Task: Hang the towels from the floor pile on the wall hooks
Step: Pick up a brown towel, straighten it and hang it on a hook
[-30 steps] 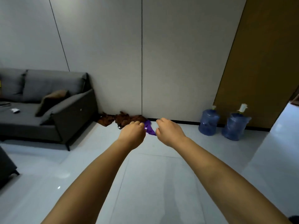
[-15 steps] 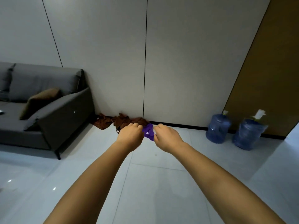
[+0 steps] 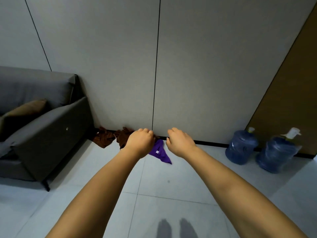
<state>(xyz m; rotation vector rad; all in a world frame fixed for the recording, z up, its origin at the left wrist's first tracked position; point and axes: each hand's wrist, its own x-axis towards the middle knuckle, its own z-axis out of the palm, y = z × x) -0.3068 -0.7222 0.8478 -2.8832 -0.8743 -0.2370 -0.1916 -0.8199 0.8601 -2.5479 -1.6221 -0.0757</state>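
Gripping the purple towel in the left hand, with the curled right hand apart and apparently empty, risks a one-handed slip.

From my feed the purple towel looks like soft matt cloth, same for the rumpled brown towels. Floor is smooth glossy tile. Sofa is matt grey fabric, the water jugs are clear bluish plastic, and the wall panels are flat matt.
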